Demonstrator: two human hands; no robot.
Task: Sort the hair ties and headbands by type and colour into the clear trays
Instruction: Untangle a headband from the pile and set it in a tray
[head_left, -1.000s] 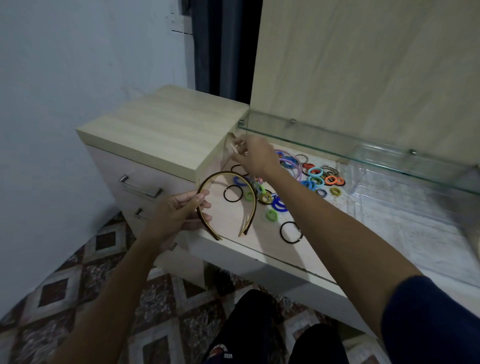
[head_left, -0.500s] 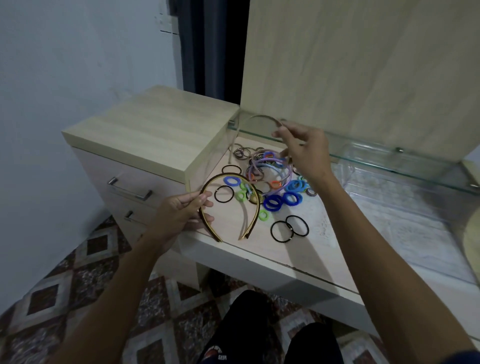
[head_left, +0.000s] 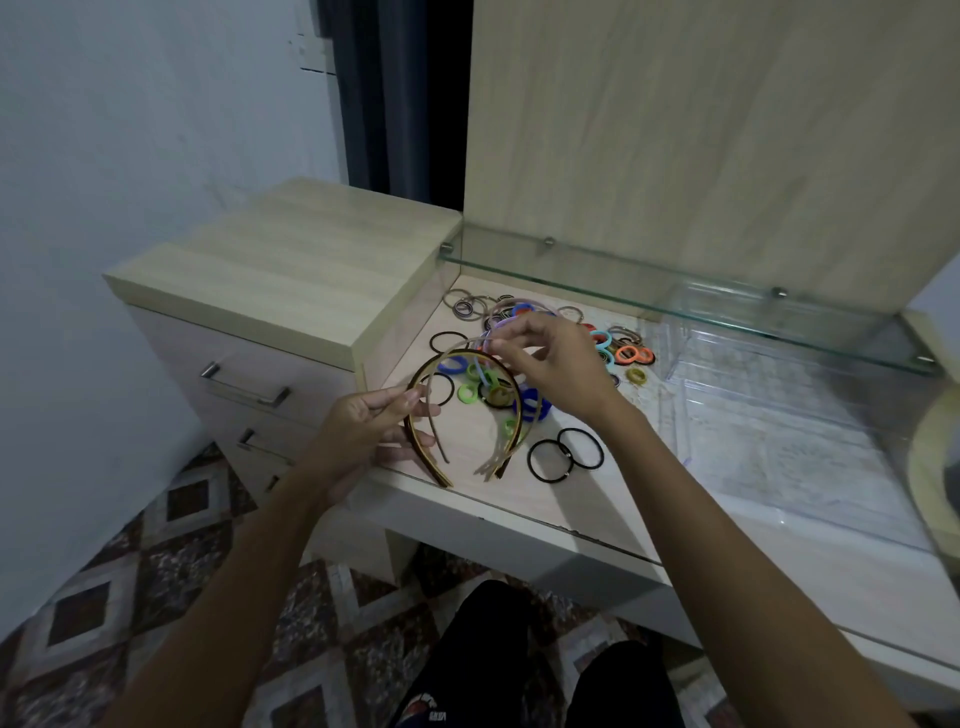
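A brown headband is being pinched by the left hand above the desk. A thin beige headband is being gripped by the right hand, just above the brown one. Hair ties are lying beyond the fingers.

Left hand pinches the left leg of a dark gold-edged headband, held arch-up over the front edge of the desk. Right hand pinches the top of a thin pale headband, nested just inside the dark one, legs pointing to the desk edge. Behind both on the desk: a heap of coloured hair ties; two black ties right of the headbands; clear trays further right.
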